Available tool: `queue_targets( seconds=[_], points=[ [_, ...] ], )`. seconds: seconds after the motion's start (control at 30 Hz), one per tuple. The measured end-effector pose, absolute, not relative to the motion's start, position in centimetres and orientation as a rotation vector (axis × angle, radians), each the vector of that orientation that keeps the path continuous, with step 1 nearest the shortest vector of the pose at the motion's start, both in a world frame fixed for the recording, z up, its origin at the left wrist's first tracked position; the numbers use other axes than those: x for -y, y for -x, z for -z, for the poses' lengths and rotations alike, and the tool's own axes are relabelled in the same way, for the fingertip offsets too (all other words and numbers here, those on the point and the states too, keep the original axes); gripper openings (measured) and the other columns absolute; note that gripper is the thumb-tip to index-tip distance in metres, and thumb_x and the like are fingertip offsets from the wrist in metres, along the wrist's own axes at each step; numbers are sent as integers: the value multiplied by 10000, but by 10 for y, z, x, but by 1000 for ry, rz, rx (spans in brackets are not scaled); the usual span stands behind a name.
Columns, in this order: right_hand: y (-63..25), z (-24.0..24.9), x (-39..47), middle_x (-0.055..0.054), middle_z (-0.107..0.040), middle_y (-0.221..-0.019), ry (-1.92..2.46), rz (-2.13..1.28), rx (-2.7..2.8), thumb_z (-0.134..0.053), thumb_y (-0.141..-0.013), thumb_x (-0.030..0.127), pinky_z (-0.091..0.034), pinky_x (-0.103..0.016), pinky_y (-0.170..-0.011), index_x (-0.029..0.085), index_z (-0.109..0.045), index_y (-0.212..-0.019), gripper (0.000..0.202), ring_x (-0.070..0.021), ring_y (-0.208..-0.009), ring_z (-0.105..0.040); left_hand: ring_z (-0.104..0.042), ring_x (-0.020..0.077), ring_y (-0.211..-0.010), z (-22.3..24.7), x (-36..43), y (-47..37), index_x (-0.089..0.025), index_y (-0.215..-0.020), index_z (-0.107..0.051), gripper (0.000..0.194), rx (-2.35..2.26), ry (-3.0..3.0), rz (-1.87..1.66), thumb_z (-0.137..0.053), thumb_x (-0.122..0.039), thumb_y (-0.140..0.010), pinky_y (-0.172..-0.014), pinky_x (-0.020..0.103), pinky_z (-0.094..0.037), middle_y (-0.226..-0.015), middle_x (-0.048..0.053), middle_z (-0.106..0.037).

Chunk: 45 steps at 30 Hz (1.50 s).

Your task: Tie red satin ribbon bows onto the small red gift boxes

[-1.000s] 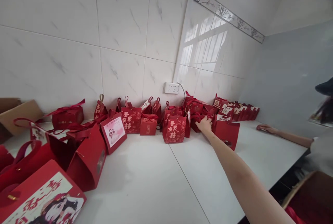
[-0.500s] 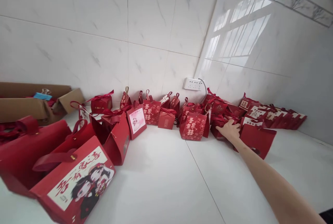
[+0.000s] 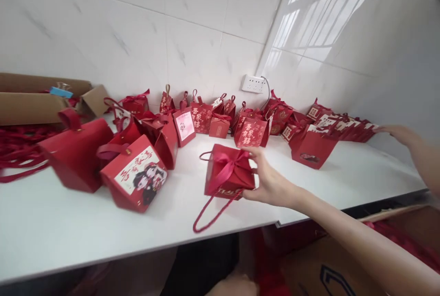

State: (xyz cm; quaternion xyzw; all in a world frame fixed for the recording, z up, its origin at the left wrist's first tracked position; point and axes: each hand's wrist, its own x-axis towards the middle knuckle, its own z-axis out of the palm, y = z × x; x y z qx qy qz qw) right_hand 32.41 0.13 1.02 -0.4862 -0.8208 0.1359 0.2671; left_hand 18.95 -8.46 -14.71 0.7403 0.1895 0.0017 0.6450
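My right hand (image 3: 263, 179) grips the right side of a small red gift box (image 3: 223, 172), with fingers on top and thumb at the lower edge. A pink-red ribbon bow (image 3: 228, 167) is tied over its lid, and a twisted red cord handle (image 3: 213, 216) hangs toward the table's front edge. The box is slightly tilted; whether it touches the table I cannot tell. At the bottom edge, below the tabletop, a blurred part of what looks like my left hand (image 3: 233, 285) shows beside dark clothing. Its fingers cannot be made out.
Larger red handled boxes (image 3: 137, 177) stand on the white table (image 3: 192, 222) at left. Several red boxes (image 3: 250, 131) line the tiled wall under a power strip (image 3: 254, 84). Another person's hand (image 3: 398, 135) reaches to the right end of the row. Cardboard boxes (image 3: 30, 107) lie left and below right.
My right hand has moved left and nearer from the right-hand group of boxes, bringing the bow-tied box along. The view has tilted down; another person's hand has appeared at right.
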Motion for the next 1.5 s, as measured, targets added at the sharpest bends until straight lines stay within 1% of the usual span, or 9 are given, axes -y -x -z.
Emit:
queue_targets(
  seconds=[0.17,0.27,0.37,0.5,0.7,0.83,1.0,1.3,1.5],
  points=[
    [-294,12,6,-209,-179,-1459,1137,-641,2423,-723,-667,343,-375,-464,-1027,177,-57,-1437,1031,-311,-1295,-360,-574,190,-1006,107,96,-158,-232,-1064,-600,255,-520,-1697,-53,-560,-354,-844,-864,386,-484,-1122,64,-606],
    [-296,-15,5,-161,-271,-1465,1182,-708,2296,-662,-734,428,-387,-475,-1001,212,-193,-1427,864,-310,-1305,-353,-613,187,-934,64,94,-123,-292,-974,-651,201,-480,-1692,-128,-605,-354,-789,-832,339,-476,-1013,14,-671],
    [-299,-39,-1,-108,-580,-1201,1354,-630,2095,-509,-842,459,-456,-404,-874,203,-543,-1157,407,-260,-1068,-564,-618,163,-715,24,76,-87,-212,-767,-645,217,-409,-1674,-536,-499,-357,-839,-700,292,-473,-758,31,-669],
    [-295,-25,-6,-62,-654,-788,1625,-532,1992,-472,-849,509,-442,-332,-723,183,-620,-766,367,-204,-746,-597,-475,126,-571,11,37,-62,-207,-602,-453,297,-1079,-1650,-1244,-505,-415,-808,-596,254,-397,-565,-26,-488],
    [-285,37,8,-36,-595,-736,1390,-1202,1591,-483,-791,625,-462,-294,-650,157,-577,-728,481,-156,-683,-562,-435,120,-580,40,19,-61,-193,-586,-426,378,-1386,-1765,-978,-481,-500,-799,-561,240,-343,-576,-35,-453],
    [-279,52,20,-10,-563,-699,1089,-1412,1216,-580,-769,551,-467,-287,-689,158,-571,-716,397,-130,-678,-532,-378,101,-552,45,24,-64,-188,-574,-409,382,-1237,-1704,-985,-499,-480,-804,-533,230,-319,-554,-44,-377],
    [-281,47,20,19,-498,-613,960,-1374,1000,-675,-714,477,-459,-272,-665,163,-543,-604,358,-110,-614,-492,-399,106,-564,40,20,-60,-187,-569,-416,360,-1046,-1583,-1056,-493,-438,-816,-564,245,-350,-551,-30,-399],
    [-301,29,10,29,-525,-604,908,-1282,890,-718,-683,403,-430,-259,-686,168,-560,-606,293,-103,-608,-491,-377,109,-563,29,-6,-45,-190,-542,-400,298,-825,-1347,-1276,-516,-332,-778,-574,271,-360,-575,-27,-371],
    [-292,21,22,21,-525,-631,1033,-1259,1066,-677,-714,443,-417,-256,-695,175,-513,-600,334,-110,-639,-499,-447,146,-675,21,17,-70,-200,-670,-463,275,-1098,-1884,-910,-440,-426,-825,-664,287,-383,-666,-8,-477]
  ],
)
